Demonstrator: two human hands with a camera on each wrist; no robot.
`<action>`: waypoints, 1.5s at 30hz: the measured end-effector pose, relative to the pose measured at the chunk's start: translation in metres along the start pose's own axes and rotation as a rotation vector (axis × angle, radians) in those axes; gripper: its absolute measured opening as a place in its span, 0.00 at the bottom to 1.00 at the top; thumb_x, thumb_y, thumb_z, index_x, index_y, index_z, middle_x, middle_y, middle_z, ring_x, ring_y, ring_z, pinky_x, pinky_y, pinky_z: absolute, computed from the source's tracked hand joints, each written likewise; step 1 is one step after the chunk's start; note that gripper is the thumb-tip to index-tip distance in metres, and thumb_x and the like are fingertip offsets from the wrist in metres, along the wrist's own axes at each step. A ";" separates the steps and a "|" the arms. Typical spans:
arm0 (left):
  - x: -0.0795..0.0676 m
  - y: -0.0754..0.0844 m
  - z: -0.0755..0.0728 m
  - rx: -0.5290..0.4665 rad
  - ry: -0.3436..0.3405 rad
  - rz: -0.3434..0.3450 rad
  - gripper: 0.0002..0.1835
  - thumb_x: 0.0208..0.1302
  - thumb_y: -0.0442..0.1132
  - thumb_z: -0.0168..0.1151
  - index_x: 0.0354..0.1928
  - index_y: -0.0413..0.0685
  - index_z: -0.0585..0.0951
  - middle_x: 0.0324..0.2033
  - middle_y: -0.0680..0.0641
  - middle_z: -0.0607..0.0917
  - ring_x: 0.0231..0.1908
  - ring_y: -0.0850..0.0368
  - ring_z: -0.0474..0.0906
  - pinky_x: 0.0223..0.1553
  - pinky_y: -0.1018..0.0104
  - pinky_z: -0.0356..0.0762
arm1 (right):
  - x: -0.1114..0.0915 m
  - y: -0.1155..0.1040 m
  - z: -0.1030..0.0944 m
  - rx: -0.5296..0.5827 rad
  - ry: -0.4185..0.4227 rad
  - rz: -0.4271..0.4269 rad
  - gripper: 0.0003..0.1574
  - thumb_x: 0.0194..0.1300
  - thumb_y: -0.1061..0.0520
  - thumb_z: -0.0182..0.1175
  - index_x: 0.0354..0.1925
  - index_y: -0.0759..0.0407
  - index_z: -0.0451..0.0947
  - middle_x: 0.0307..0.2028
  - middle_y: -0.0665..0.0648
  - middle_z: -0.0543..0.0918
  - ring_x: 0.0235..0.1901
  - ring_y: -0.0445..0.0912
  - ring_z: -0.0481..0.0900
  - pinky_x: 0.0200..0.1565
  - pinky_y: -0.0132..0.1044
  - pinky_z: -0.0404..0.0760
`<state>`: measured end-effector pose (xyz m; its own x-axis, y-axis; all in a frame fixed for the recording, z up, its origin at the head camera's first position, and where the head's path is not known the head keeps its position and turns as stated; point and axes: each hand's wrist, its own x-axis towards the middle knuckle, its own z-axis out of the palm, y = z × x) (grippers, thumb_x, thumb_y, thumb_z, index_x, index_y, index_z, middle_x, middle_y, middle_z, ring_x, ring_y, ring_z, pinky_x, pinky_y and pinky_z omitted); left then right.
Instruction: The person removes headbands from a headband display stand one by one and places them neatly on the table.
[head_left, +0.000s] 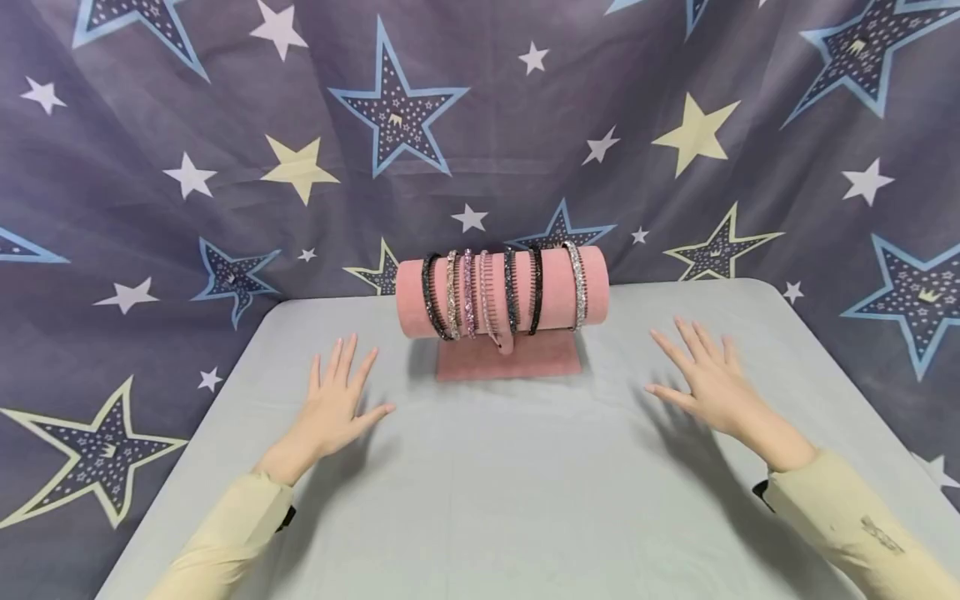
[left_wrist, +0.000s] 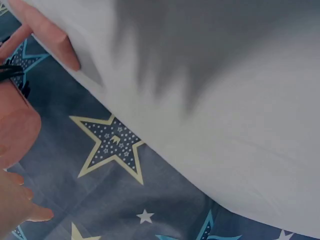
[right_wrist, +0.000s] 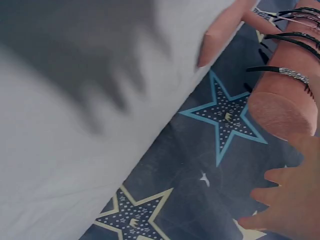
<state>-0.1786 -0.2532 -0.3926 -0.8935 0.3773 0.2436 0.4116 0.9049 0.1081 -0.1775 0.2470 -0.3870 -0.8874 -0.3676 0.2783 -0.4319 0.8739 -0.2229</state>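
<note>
A pink padded roll stand (head_left: pixel 408 298) stands at the back of the table, its roll lying sideways on a post over a flat base (head_left: pixel 510 358). Several sparkly headbands with small comb teeth circle the roll, among them a silver headband (head_left: pixel 577 287) at the right end and a black headband (head_left: pixel 536 292). To the left of the stand, my left hand (head_left: pixel 330 412) is held over the table with fingers spread and nothing in it. My right hand (head_left: pixel 712 387) is likewise spread and holds nothing, to the right of the stand. In the right wrist view the silver headband (right_wrist: pixel 292 74) rings the roll near its end.
A pale grey cloth covers the table (head_left: pixel 510 483), whose corners are rounded at the back. Directly behind hangs a dark curtain (head_left: pixel 495 175) printed with stars. Both hands throw shadows on the cloth.
</note>
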 end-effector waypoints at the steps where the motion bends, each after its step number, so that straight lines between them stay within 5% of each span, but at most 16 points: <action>1: 0.001 0.000 -0.001 -0.005 0.005 0.001 0.44 0.54 0.62 0.52 0.67 0.43 0.53 0.66 0.34 0.43 0.66 0.41 0.31 0.60 0.39 0.28 | 0.002 -0.002 -0.001 0.012 0.005 -0.005 0.46 0.56 0.38 0.55 0.67 0.49 0.50 0.66 0.66 0.44 0.64 0.64 0.41 0.57 0.67 0.35; 25: 0.060 0.012 -0.041 -0.154 0.203 0.093 0.40 0.54 0.47 0.62 0.65 0.40 0.55 0.64 0.35 0.52 0.64 0.40 0.46 0.61 0.42 0.45 | 0.053 -0.042 -0.010 0.248 0.282 -0.163 0.37 0.52 0.60 0.63 0.59 0.63 0.63 0.57 0.68 0.65 0.56 0.63 0.62 0.54 0.58 0.61; 33: 0.071 0.019 -0.042 -0.222 0.213 0.077 0.40 0.55 0.48 0.60 0.66 0.44 0.54 0.65 0.38 0.52 0.63 0.40 0.49 0.60 0.42 0.48 | 0.069 -0.055 -0.003 0.326 0.454 -0.229 0.33 0.46 0.67 0.65 0.54 0.67 0.69 0.51 0.66 0.72 0.52 0.58 0.68 0.55 0.49 0.65; 45: 0.090 0.024 -0.041 -0.267 0.237 0.136 0.39 0.52 0.44 0.64 0.63 0.38 0.59 0.64 0.38 0.55 0.62 0.40 0.53 0.59 0.45 0.54 | 0.084 -0.070 0.006 0.399 0.529 -0.216 0.28 0.44 0.70 0.66 0.47 0.68 0.74 0.47 0.67 0.73 0.42 0.53 0.72 0.46 0.42 0.72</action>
<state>-0.2419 -0.2054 -0.3286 -0.7737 0.4063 0.4861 0.5841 0.7547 0.2988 -0.2232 0.1531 -0.3535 -0.6210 -0.2272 0.7502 -0.7061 0.5777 -0.4095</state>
